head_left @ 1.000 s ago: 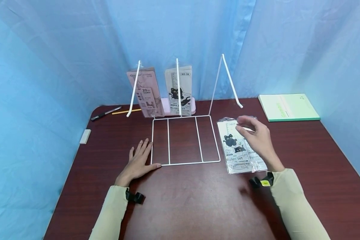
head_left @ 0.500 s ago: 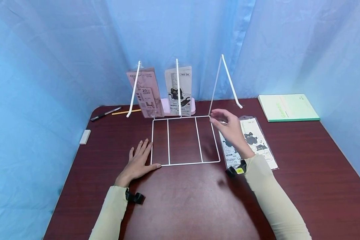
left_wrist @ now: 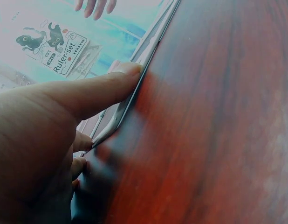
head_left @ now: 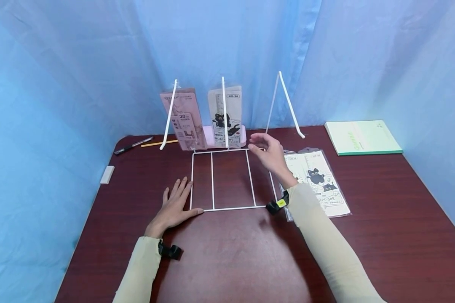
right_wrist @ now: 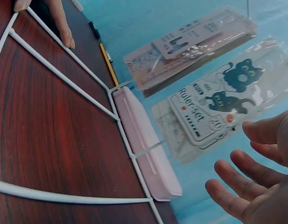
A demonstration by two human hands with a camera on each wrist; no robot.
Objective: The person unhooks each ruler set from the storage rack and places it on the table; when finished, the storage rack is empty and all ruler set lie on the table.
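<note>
My left hand [head_left: 173,208] lies spread on the table at the left front corner of the white wire display rack [head_left: 235,208], its thumb touching the wire. My right hand [head_left: 270,156] is raised over the rack's right rear corner, fingers loosely bent with nothing between them. In the right wrist view its fingers [right_wrist: 242,182] are close to a white ruler-set packet [right_wrist: 218,102] printed with black cats. That packet hangs on the middle hook. A pink ruler packet [head_left: 183,109] hangs on the left hook, and the right hook [head_left: 291,103] bears nothing.
Two cat-printed ruler-set packets [head_left: 322,181] lie overlapping right of the rack, partly under my right forearm. A green notebook [head_left: 364,138] is farther right. Behind the rack sits a pink case [head_left: 209,135]. A pen [head_left: 132,145], yellow pencil [head_left: 159,143] and white eraser [head_left: 107,174] lie left.
My right hand has moved left from above the packets on the table to the rack's rear, near the middle hook. My left hand has stayed in place.
</note>
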